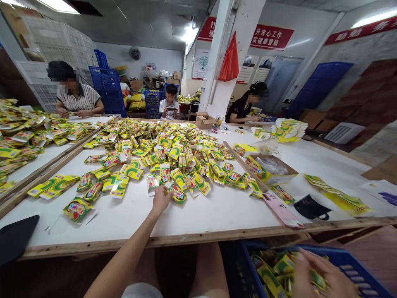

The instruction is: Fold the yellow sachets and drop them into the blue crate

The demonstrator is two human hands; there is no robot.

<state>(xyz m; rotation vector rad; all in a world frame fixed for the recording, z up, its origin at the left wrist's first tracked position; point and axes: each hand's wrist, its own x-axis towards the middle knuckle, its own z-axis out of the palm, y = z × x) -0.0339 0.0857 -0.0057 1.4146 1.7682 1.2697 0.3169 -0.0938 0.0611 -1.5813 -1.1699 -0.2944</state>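
Observation:
My left hand (161, 199) reaches over the white table to the near edge of a heap of small yellow-green boxes (182, 159). Its fingers close on a small box (177, 193) with a red and green print; the fingertips are partly hidden. More boxes, some with raised flaps, lie right beside these fingers. At the lower right, my right hand (322, 275) is over a blue basket (356, 265) that holds similar boxes (269, 279). That hand is blurred, its fingers look stretched out, and I see nothing held in it.
Wooden strips (245, 165) divide the tabletop (217, 219). To the right are an open carton (273, 167), a black mug (312, 207) and flat yellow cartons (338, 194). A dark flat object (18, 238) lies at the left edge. Three people sit across the table.

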